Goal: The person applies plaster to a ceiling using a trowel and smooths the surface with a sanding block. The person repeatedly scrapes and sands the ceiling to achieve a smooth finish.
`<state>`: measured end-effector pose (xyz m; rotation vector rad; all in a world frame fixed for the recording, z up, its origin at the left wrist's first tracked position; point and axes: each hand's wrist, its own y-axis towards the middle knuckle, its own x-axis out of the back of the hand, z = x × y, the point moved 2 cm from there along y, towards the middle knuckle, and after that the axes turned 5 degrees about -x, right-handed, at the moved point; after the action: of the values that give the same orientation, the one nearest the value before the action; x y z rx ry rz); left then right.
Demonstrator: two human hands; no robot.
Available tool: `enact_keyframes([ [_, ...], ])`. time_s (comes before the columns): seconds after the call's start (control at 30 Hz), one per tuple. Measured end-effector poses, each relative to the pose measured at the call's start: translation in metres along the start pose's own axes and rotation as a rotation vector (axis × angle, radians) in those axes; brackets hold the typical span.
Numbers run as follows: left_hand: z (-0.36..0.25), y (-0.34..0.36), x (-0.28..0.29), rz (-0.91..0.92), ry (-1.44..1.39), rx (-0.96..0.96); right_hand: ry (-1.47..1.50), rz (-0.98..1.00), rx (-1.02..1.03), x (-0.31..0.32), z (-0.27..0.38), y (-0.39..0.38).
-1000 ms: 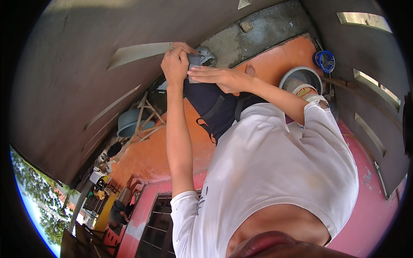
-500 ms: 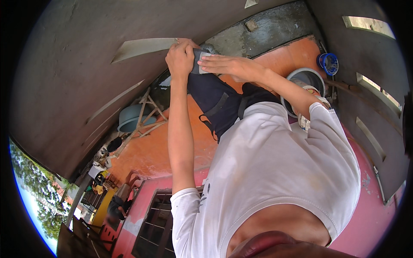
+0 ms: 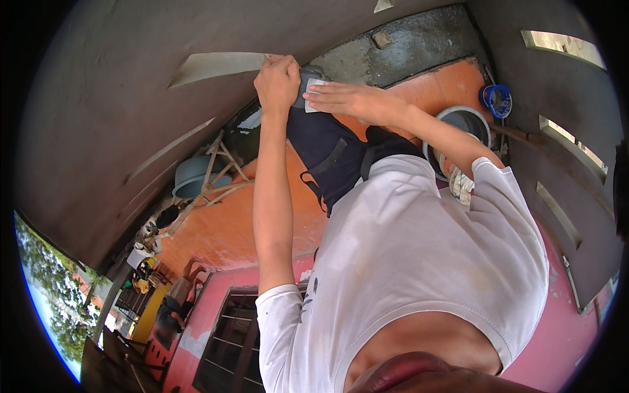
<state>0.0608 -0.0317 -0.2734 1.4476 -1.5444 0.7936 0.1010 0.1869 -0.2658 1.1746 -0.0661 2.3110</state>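
My left hand (image 3: 277,85) is closed around the end of a dark grey flat piece (image 3: 303,86), held out in front of my dark trousers. Laid across that piece is my right hand (image 3: 350,101), its fingers straight and side by side. Under those fingertips lies a small light grey sheet (image 3: 314,98), pressed against the dark piece. The right thumb is hidden, and my fingers cover much of both items. I cannot make out what the dark piece is.
A brown panel wall with slots (image 3: 124,85) runs close beside my left hand. Below it stand a wooden trestle (image 3: 213,187) and a blue-grey basin (image 3: 190,178). To the right are a grey tub (image 3: 487,128) and a blue bucket (image 3: 499,101). Another person (image 3: 171,313) is at lower left.
The light sheet and my right fingertips have shifted slightly right against the dark piece. My left hand keeps its grip; the whole view has tilted a little.
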Motion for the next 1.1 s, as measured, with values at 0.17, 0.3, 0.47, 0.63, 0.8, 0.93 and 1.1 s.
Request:
enact_keyframes([
  [0.17,0.001,0.001,-0.002,0.012,0.033,0.013,-0.099,-0.008,0.023,-0.007,-0.002,0.0],
  [0.3,-0.002,0.001,-0.002,-0.044,0.064,-0.03,-0.026,-0.02,0.007,-0.009,-0.001,-0.002],
  [0.47,-0.003,-0.001,-0.002,-0.059,0.047,-0.031,-0.066,-0.007,-0.006,-0.008,-0.004,-0.001],
  [0.63,-0.005,0.0,-0.002,-0.034,0.065,-0.006,-0.047,-0.001,0.016,-0.009,-0.008,0.004],
  [0.8,-0.002,0.001,-0.005,-0.048,0.072,-0.033,-0.024,-0.005,-0.01,-0.012,0.002,0.0],
  [0.93,0.001,-0.001,-0.006,-0.028,0.059,-0.016,-0.152,-0.036,-0.071,-0.008,-0.006,0.001],
  [1.1,0.005,-0.002,-0.01,-0.031,0.002,-0.025,0.014,0.008,-0.09,0.001,-0.01,0.001],
])
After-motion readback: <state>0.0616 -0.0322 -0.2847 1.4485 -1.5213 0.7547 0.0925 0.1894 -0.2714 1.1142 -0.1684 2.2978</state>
